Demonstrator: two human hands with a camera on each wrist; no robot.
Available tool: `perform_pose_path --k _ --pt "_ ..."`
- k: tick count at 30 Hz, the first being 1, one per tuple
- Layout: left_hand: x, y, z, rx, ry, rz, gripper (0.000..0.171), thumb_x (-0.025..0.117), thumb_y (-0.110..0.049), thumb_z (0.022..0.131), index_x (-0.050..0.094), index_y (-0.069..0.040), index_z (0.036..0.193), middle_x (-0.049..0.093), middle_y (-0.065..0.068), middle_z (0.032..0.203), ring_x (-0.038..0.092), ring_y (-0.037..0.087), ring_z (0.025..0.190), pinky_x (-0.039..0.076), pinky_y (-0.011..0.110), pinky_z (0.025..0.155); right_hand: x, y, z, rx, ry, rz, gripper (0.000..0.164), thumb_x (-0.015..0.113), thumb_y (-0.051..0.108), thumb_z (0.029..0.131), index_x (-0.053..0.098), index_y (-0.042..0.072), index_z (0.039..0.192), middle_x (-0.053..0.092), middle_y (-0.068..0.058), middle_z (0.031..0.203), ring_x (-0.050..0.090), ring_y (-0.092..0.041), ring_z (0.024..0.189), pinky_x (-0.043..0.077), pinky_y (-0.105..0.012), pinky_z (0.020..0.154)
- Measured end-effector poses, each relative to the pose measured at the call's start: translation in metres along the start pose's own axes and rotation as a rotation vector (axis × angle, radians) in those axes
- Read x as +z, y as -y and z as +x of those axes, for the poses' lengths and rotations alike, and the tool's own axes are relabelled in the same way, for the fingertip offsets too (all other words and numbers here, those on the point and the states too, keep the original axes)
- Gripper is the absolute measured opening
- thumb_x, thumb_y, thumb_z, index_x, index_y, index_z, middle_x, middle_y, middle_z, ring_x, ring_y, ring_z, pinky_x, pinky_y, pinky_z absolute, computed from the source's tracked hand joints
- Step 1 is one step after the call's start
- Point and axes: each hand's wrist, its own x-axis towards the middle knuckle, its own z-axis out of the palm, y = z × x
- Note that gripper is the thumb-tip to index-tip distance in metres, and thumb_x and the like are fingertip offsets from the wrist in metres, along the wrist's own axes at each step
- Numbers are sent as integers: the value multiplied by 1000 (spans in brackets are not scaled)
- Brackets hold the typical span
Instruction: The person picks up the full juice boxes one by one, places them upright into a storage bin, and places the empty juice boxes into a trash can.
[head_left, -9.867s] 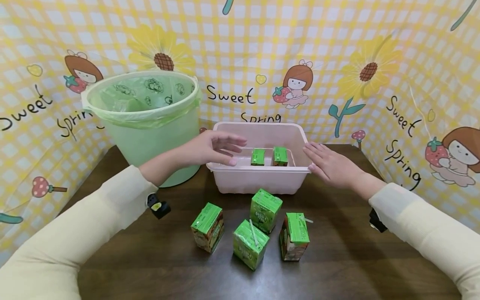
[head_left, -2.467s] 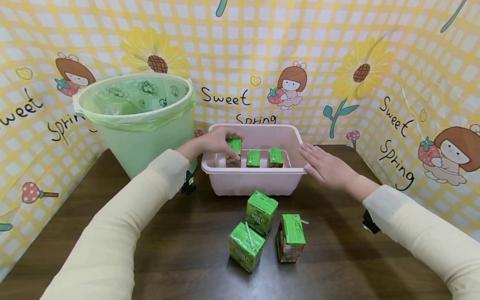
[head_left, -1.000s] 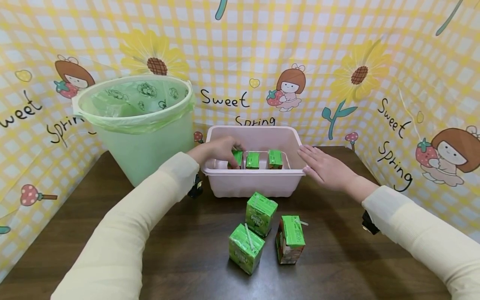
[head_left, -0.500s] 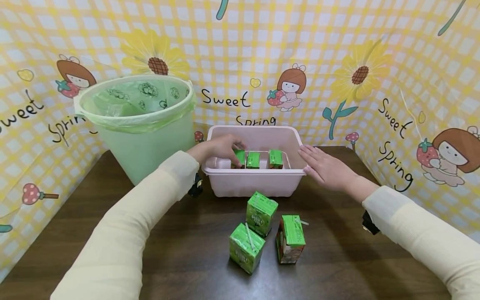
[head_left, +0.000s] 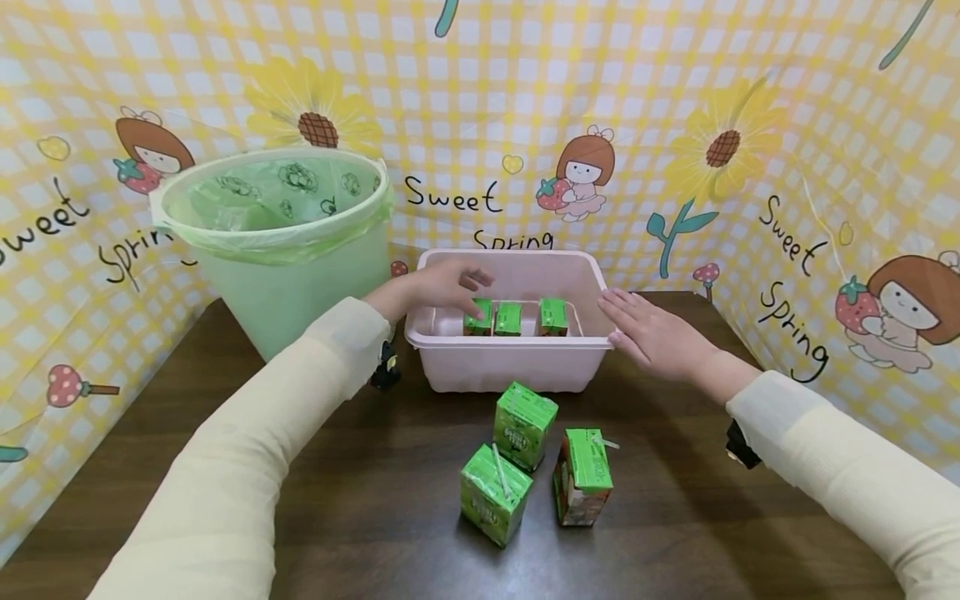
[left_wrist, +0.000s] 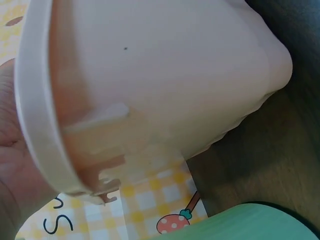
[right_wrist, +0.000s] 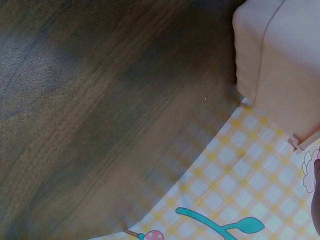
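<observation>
A pink plastic basin (head_left: 513,367) stands on the table with three green-topped juice cartons in it. My left hand (head_left: 444,286) reaches over its left side, fingers parted and loosely bent just above the leftmost carton (head_left: 483,323). That carton sits close beside the middle carton (head_left: 507,319), while the right carton (head_left: 553,315) stands a little apart. With fingers straight, my right hand (head_left: 656,337) rests against the basin's right rim. In the left wrist view, the basin wall (left_wrist: 165,75) hides the left fingers.
In front of the basin, three more juice cartons stand on the brown table (head_left: 360,517): two green ones (head_left: 523,425) (head_left: 495,496) with one straw showing, and a red-brown-sided carton (head_left: 583,479). A green bin (head_left: 300,283) with a bag liner stands at left, before a checked cloth (head_left: 465,83).
My left hand has moved the front-left carton from the table into the basin, shifted it toward the middle carton, then let go and risen slightly. My right hand stays at the rim.
</observation>
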Motion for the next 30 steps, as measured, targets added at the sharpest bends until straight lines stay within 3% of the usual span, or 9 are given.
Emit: perform_pose_path --k 17,30 --pt "-23 -17 -32 41 -83 -86 65 80 -14 82 49 -7 139 48 11 142 45 27 129 45 40 99 -6 2 2 26 4 28 56 42 29 105 33 -7 146 30 -25 152 23 -39 142 19 -50 114" --pt "-37 -16 -67 107 -146 -115 61 77 -10 84 50 -2 138 51 13 139 47 33 128 42 43 102 -8 1 1 81 58 52 58 44 32 104 33 -2 149 28 -19 155 20 -36 144 18 -52 114"
